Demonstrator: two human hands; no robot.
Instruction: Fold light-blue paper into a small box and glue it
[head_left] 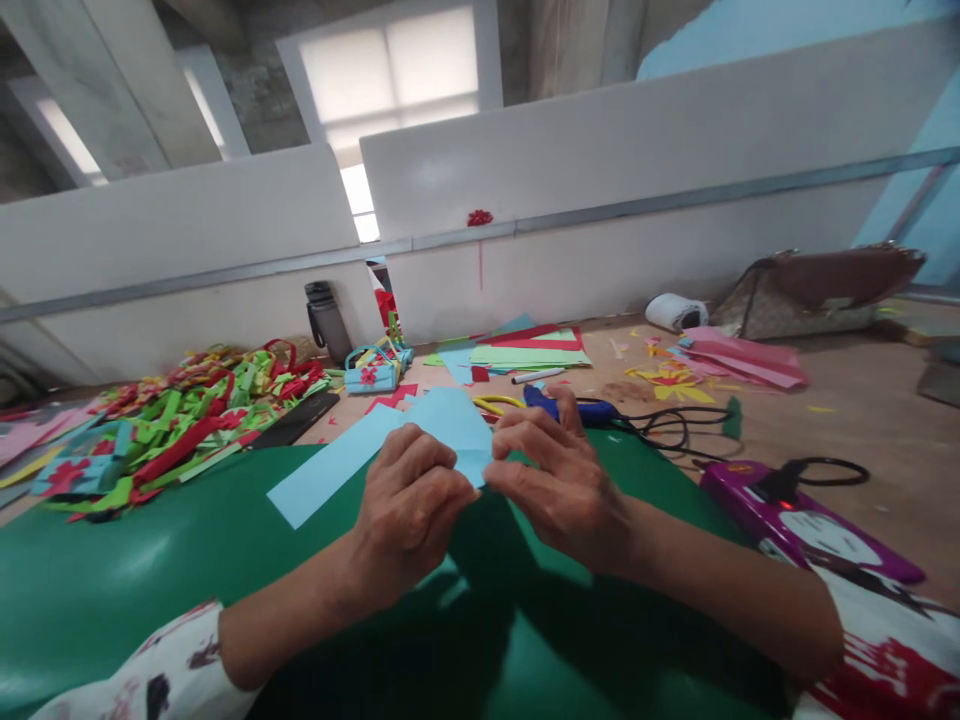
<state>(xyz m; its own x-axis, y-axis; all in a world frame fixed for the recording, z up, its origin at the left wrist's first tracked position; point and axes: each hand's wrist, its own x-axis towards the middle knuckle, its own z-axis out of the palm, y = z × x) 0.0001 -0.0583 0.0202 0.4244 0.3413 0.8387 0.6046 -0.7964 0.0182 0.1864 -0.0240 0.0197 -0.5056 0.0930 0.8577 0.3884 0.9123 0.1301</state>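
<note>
Both hands pinch a light blue sheet of paper [446, 415] above the green mat [300, 590]. My left hand [412, 500] grips its near left edge, fingers curled. At the near right edge, my right hand [562, 480] is closed on the same sheet, with one finger raised. A crease runs across the paper near the fingertips. Beneath and to the left lies a light blue paper strip [330, 470], flat on the mat. Just beyond my right hand rests a blue glue gun [600, 410], partly hidden by the fingers, beside yellow-handled scissors [499, 403].
A heap of coloured paper strips [217, 410] and a black phone [296, 420] lie left. Behind are a small blue paper basket [371, 375], a dark bottle [326, 325] and stacked paper [529, 350]. A purple power strip [810, 525] and a handbag [817, 290] are right.
</note>
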